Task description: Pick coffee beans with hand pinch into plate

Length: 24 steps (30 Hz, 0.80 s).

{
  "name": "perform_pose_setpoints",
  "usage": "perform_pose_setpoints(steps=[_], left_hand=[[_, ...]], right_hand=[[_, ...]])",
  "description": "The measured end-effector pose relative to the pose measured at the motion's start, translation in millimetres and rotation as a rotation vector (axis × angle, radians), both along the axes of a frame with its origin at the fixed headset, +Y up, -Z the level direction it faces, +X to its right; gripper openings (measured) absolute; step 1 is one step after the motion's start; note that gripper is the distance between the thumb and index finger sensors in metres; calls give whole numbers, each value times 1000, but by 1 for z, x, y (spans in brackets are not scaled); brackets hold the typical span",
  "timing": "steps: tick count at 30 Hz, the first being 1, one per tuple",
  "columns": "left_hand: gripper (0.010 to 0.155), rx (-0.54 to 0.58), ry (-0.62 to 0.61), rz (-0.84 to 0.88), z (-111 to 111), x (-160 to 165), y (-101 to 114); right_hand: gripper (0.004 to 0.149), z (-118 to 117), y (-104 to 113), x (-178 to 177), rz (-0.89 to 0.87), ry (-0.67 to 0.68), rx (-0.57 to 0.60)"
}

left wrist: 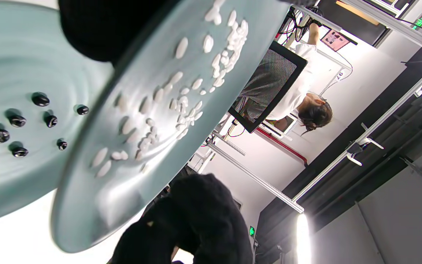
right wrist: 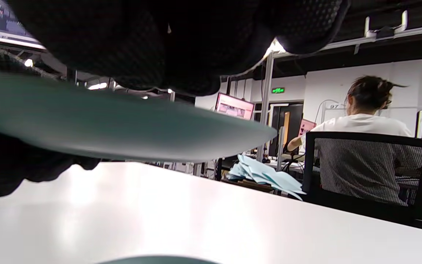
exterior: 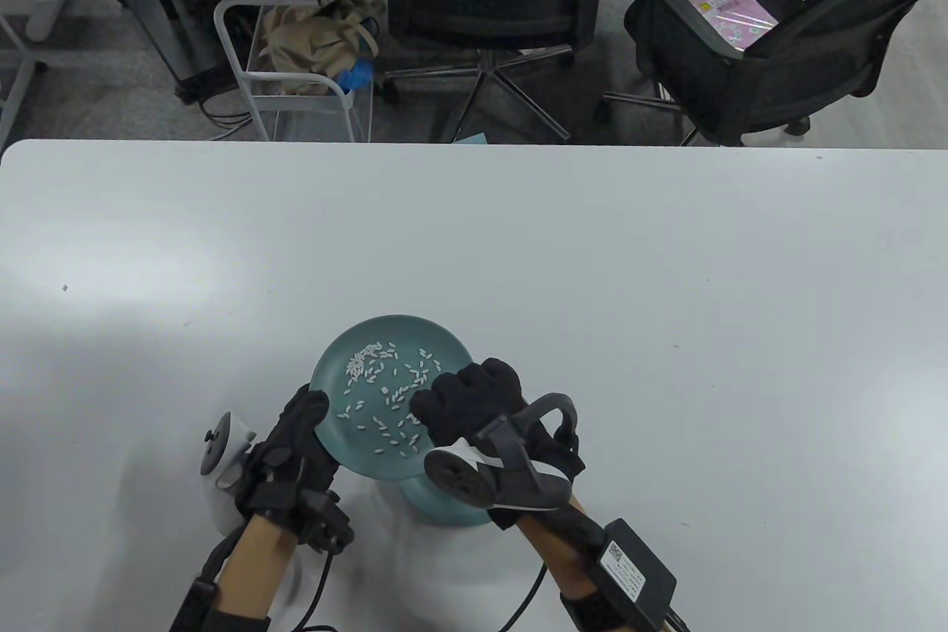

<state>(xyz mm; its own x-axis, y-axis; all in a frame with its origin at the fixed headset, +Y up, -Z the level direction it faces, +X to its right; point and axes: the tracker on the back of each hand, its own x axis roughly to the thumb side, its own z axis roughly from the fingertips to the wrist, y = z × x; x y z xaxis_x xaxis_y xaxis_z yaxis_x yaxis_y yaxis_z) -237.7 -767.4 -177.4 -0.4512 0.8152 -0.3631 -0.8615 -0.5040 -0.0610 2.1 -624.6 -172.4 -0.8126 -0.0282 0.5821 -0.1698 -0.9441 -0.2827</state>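
Plate [exterior: 392, 373] with pale grains, tilted, gripped at opposite rims by left hand [exterior: 292, 450] and right hand [exterior: 474, 402] above the surface [exterior: 666, 291] | left wrist: dark coffee beans [left wrist: 31, 123] in second dish [left wrist: 9, 66] beneath | right wrist: fingers [right wrist: 141, 40] closed over plate rim.

Even overhead light falls on the white tabletop [exterior: 518, 254], with a soft bright glare patch at its left side and faint shadows under my hands. In my left wrist view, a strip light [left wrist: 300, 238] blazes near the bottom edge and the plate [left wrist: 86, 205] rim blurs. In my right wrist view, my dark fingers [right wrist: 141, 40] and plate are close and out of focus; the tabletop reflects pale glare.
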Motion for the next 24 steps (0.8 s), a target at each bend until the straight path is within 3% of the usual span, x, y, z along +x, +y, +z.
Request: perform_pose_setpoints(steps=[9,16,24], left_hand=[[58,12,36,25,-1,-8,3],[59,13,75,50,0,-16,5],[59,6,91,57,0,-19,5]], right_hand=[[35,1,15,23,-210,-58,-12],[35,-9,15,48,-299,-157,-162],[35,-19,2,53,-255,-192,-295]])
